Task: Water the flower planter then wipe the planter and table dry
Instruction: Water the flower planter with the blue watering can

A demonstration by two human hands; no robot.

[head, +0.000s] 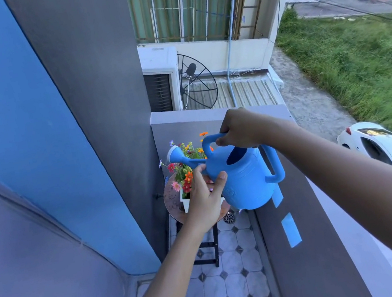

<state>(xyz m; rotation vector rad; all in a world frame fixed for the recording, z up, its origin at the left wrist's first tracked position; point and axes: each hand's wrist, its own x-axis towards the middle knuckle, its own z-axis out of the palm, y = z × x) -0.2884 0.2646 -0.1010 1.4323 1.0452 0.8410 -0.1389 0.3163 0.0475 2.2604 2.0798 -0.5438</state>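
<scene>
A blue plastic watering can (246, 178) hangs in the air over a small round table (171, 202), its spout and white-rimmed rose (176, 153) pointing left above the flowers. My right hand (237, 129) grips the can's top handle. My left hand (205, 199) cups the can's front wall below the spout, fingers spread. A white planter (186, 201) with orange, pink and yellow flowers (183, 174) stands on the table, mostly hidden behind my left hand and the can. No water stream is visible.
This is a narrow balcony with a tiled floor (236, 285) and a floor drain (228, 218). A grey parapet wall (311, 245) with blue tape strips runs along the right. A grey and blue wall (94, 113) closes the left. A white car (383, 146) stands far below.
</scene>
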